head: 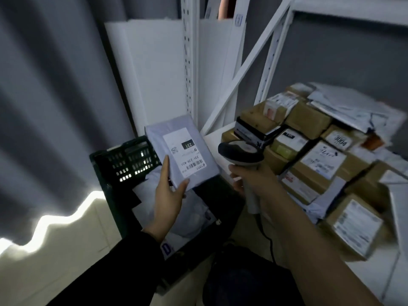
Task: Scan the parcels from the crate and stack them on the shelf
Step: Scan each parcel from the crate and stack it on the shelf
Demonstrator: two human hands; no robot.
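My left hand (169, 195) holds a flat grey parcel (176, 138) by its lower edge, thumb on the front, its white label facing up. My right hand (254, 180) grips the handle of a barcode scanner (239, 153), whose head sits just right of the parcel. Below both hands stands a dark plastic crate (123, 160) with several soft grey and white parcels (194, 217) inside. To the right, the white shelf (213, 138) carries a pile of brown cardboard boxes (313, 171) and white mailers.
White metal shelf uprights (189, 62) and a diagonal brace (249, 65) rise behind the parcel. White boards (150, 74) lean against the wall behind the crate. A grey curtain (48, 107) hangs at left. The scanner's cable (268, 239) trails down over my lap.
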